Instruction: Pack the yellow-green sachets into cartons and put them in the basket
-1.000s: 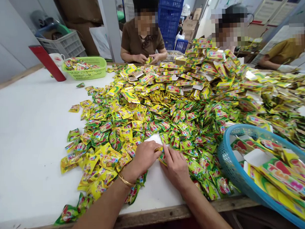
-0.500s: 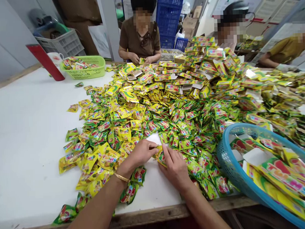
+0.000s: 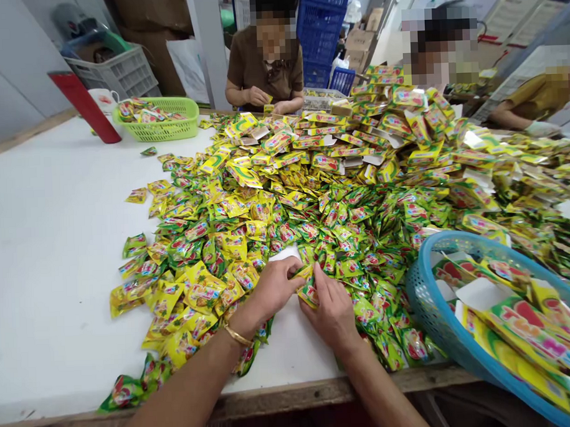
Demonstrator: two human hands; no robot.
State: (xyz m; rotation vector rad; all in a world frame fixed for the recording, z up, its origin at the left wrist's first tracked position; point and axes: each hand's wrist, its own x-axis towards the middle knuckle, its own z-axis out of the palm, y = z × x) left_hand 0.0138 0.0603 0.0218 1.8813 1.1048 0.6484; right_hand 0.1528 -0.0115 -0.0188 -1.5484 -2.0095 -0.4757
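Observation:
A wide heap of small yellow and green candy packets (image 3: 285, 226) covers the white table (image 3: 47, 247). My left hand (image 3: 273, 288) and my right hand (image 3: 333, 311) meet at the heap's near edge. Together they pinch a small bunch of packets (image 3: 307, 288) between their fingertips, just above the table. A gold bangle sits on my left wrist. Loose yellow packets (image 3: 199, 297) lie to the left of my left hand, green ones (image 3: 387, 334) to the right of my right hand.
A blue basket (image 3: 423, 302) with flat printed cartons stands at the near right edge. Stacked folded cartons (image 3: 393, 110) rise at the back. A green basket (image 3: 170, 127) and a red cylinder (image 3: 87, 108) stand far left. Three other people work across the table.
My hands have lifted the bunch of packets slightly and drawn closer together. The person opposite has raised a packet in both hands.

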